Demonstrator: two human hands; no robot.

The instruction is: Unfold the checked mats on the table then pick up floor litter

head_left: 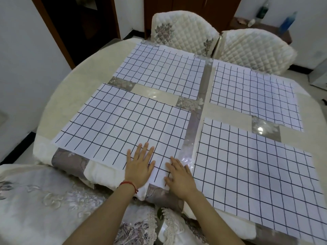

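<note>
Several white checked mats with black grid lines lie flat and spread out on the round table (58, 96). The near left mat (123, 124) has both my hands on its near right corner. My left hand (139, 165) lies flat with fingers spread, a red string at its wrist. My right hand (178, 175) rests palm down on the mat's near edge beside it. The near right mat (256, 174), the far left mat (159, 71) and the far right mat (253, 92) lie unfolded. No floor litter is visible.
Two quilted cream chairs (184, 32) (254, 50) stand at the table's far side. A chair back with an embroidered cover (53, 200) is right below me. Bottles (288, 22) stand on a dark cabinet at the far right. A doorway (79, 23) opens at the far left.
</note>
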